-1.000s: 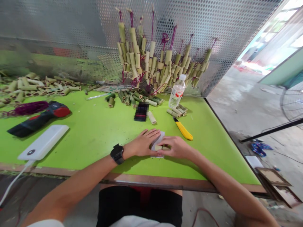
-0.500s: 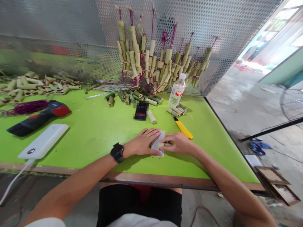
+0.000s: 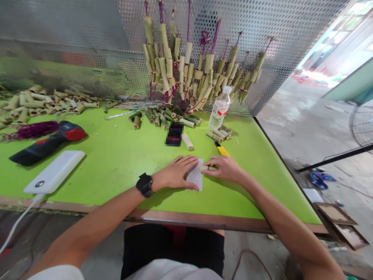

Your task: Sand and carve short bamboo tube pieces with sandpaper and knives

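My left hand (image 3: pixel 178 173) lies flat with its fingers spread, pressing a small white sheet (image 3: pixel 197 179) onto the green tabletop. Between the fingers and thumb of my right hand (image 3: pixel 223 168) is a short bamboo tube (image 3: pixel 206 169), lying on its side at the sheet's right edge. Part of the tube is hidden by the fingers. A yellow utility knife (image 3: pixel 222 149) lies just beyond my right hand, its rear end covered by the hand. Another pale bamboo piece (image 3: pixel 188 142) rests farther back, beside a blurred-out dark object (image 3: pixel 174 135).
A water bottle (image 3: pixel 220 109) stands behind several cut bamboo pieces (image 3: pixel 220 133). Bamboo strings (image 3: pixel 186 70) hang on the perforated metal panel. At left are a bamboo pile (image 3: pixel 43 102), purple cord (image 3: pixel 35 130), a black-and-red power tool (image 3: pixel 52 142) and a white power bank (image 3: pixel 55 172).
My right hand has moved slightly right and away from me with the bamboo tube, from over the sheet to its right edge. It now covers the knife's rear end. My left hand stays put.
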Tool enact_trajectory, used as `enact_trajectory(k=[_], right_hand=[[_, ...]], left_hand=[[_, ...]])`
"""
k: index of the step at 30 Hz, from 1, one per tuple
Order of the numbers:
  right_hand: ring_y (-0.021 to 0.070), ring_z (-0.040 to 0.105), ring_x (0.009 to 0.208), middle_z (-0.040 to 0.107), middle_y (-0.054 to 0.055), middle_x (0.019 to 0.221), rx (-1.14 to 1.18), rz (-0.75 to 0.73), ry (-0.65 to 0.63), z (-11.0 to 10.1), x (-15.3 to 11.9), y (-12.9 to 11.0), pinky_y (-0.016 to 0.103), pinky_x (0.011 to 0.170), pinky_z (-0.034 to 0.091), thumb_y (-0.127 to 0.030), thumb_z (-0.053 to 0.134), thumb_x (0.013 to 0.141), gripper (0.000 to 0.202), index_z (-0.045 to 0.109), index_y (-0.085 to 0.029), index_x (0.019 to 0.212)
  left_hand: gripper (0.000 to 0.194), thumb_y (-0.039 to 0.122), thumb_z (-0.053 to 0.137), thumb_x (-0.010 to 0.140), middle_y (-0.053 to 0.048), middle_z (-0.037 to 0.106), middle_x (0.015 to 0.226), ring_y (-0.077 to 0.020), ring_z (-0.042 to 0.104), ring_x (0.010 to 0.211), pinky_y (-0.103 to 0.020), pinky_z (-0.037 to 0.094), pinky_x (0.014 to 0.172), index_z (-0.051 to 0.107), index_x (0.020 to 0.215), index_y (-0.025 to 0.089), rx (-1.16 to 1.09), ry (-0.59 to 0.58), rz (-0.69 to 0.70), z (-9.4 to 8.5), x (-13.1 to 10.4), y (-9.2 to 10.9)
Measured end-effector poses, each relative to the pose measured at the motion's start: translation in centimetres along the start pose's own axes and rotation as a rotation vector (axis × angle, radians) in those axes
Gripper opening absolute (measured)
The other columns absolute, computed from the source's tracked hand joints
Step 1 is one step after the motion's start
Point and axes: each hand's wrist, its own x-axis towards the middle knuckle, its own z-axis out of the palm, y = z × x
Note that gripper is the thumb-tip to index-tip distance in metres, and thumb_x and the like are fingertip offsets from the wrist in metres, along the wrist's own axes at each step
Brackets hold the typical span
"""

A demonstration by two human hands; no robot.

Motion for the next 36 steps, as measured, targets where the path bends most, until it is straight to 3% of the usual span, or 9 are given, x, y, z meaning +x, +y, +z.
enact_trajectory(k=[2, 7, 13, 18, 24, 29, 34, 36], right_hand=[[0.0181, 0.072, 0.076, 0.086, 0.005, 0.095, 0.028, 0.015, -0.002, 0.04, 0.01, 0.11, 0.029, 0.068, 0.048, -0.048, 0.082, 0.093, 0.026, 0.089, -0.025, 0.102], [0.0165, 0.071, 0.073, 0.085, 0.002, 0.094, 0.186, -0.072, -0.159, 0.17, -0.06, -0.32, 0.028, 0.068, 0.049, -0.048, 0.084, 0.091, 0.024, 0.09, -0.028, 0.102], [0.0171, 0.071, 0.073, 0.085, 0.005, 0.096, 0.094, 0.022, -0.023, -0.26, 0.31, 0.57, 0.029, 0.066, 0.05, -0.049, 0.083, 0.092, 0.027, 0.09, -0.025, 0.103], [0.0163, 0.073, 0.075, 0.085, 0.002, 0.095, 0.196, -0.069, -0.166, -0.31, 0.18, 0.07, 0.027, 0.07, 0.05, -0.048, 0.086, 0.09, 0.025, 0.091, -0.026, 0.102], [0.0191, 0.074, 0.079, 0.086, 0.005, 0.097, 0.094, 0.044, 0.004, -0.45, 0.4, 0.48, 0.029, 0.07, 0.051, -0.048, 0.084, 0.091, 0.026, 0.09, -0.024, 0.102], [0.0149, 0.071, 0.07, 0.086, 0.001, 0.093, 0.209, -0.088, -0.153, 0.03, 0.09, -0.35, 0.027, 0.067, 0.049, -0.049, 0.084, 0.092, 0.027, 0.09, -0.026, 0.104], [0.0188, 0.074, 0.078, 0.088, 0.004, 0.099, 0.036, 0.059, 0.038, -0.21, 0.33, 0.21, 0.029, 0.068, 0.05, -0.048, 0.083, 0.093, 0.025, 0.09, -0.026, 0.102], [0.0179, 0.073, 0.073, 0.087, 0.004, 0.091, 0.039, 0.031, 0.047, 0.09, 0.25, -0.08, 0.028, 0.067, 0.049, -0.047, 0.084, 0.092, 0.023, 0.09, -0.025, 0.099]], left_hand=[[0.126, 0.101, 0.054, 0.084, -0.012, 0.023, 0.185, -0.0361, 0.019, 0.173, -0.052, 0.011, 0.14, 0.027, 0.179, 0.022, -0.001, 0.004, 0.0, 0.0, -0.03, 0.0], [0.129, 0.103, 0.055, 0.081, -0.012, 0.025, 0.185, -0.0368, 0.022, 0.172, -0.053, 0.012, 0.139, 0.026, 0.179, 0.025, 0.005, 0.026, 0.023, 0.12, -0.06, -0.13], [0.129, 0.101, 0.059, 0.081, -0.013, 0.024, 0.185, -0.0385, 0.022, 0.172, -0.053, 0.012, 0.139, 0.025, 0.179, 0.024, 0.029, 0.034, 0.016, 0.3, 0.03, -0.29], [0.128, 0.101, 0.059, 0.081, -0.014, 0.027, 0.184, -0.0387, 0.023, 0.172, -0.054, 0.012, 0.139, 0.028, 0.179, 0.024, 0.0, 0.036, 0.034, 0.27, 0.05, -0.27], [0.128, 0.098, 0.062, 0.082, -0.015, 0.022, 0.185, -0.0382, 0.02, 0.173, -0.053, 0.009, 0.139, 0.027, 0.178, 0.022, 0.001, 0.012, 0.007, -0.02, 0.08, -0.13], [0.13, 0.101, 0.06, 0.08, -0.015, 0.024, 0.185, -0.0384, 0.02, 0.173, -0.055, 0.012, 0.14, 0.027, 0.179, 0.022, -0.016, 0.0, 0.022, -0.07, 0.01, -0.11], [0.129, 0.1, 0.061, 0.081, -0.015, 0.023, 0.185, -0.04, 0.021, 0.172, -0.056, 0.013, 0.14, 0.025, 0.179, 0.024, 0.008, 0.03, 0.036, 0.17, 0.05, -0.29], [0.129, 0.1, 0.06, 0.081, -0.015, 0.023, 0.185, -0.0401, 0.021, 0.172, -0.056, 0.013, 0.14, 0.025, 0.179, 0.025, 0.002, 0.03, 0.039, 0.2, 0.05, -0.28]])
